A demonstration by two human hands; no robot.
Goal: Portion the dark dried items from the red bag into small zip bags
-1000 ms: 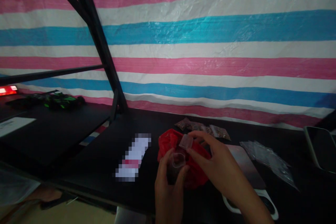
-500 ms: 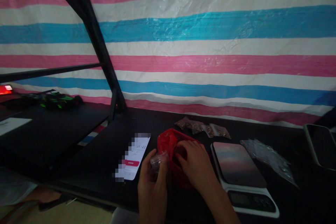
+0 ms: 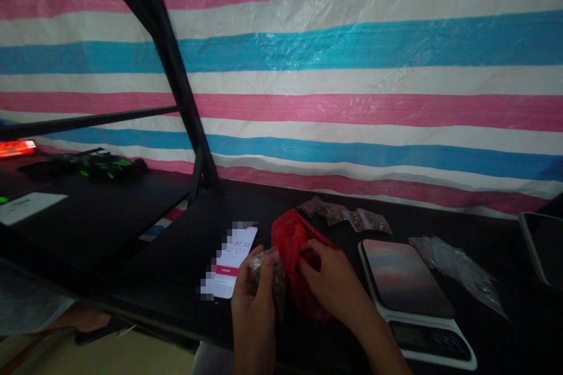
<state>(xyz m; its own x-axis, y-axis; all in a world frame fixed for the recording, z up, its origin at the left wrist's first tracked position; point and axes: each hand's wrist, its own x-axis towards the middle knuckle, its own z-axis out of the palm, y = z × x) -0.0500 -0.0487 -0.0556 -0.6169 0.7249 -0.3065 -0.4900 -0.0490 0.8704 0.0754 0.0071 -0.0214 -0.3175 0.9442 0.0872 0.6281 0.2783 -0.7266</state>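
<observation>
My left hand [image 3: 255, 290] is closed around a small clear zip bag [image 3: 269, 261], pinching it between thumb and fingers. What lies inside that bag is too dim to make out. Just right of it, a red plastic bag [image 3: 288, 228] sits on the black table. My right hand [image 3: 328, 275] reaches into the red bag's mouth with its fingers curled and thumb bent in. Its fingertips are partly hidden, so whatever they pinch does not show.
A phone with a timer [image 3: 233, 255] lies left of my hands. To the right are a kitchen scale [image 3: 407, 278], flat clear bags [image 3: 460, 269] and another phone [image 3: 543, 246]. Several filled small bags [image 3: 334, 212] lie behind. A black frame post [image 3: 176, 79] rises at left.
My right hand has drawn back slightly at the red bag's mouth, fingers more curled. The clear bag in my left hand stands more upright and shows more. The view has shifted slightly left.
</observation>
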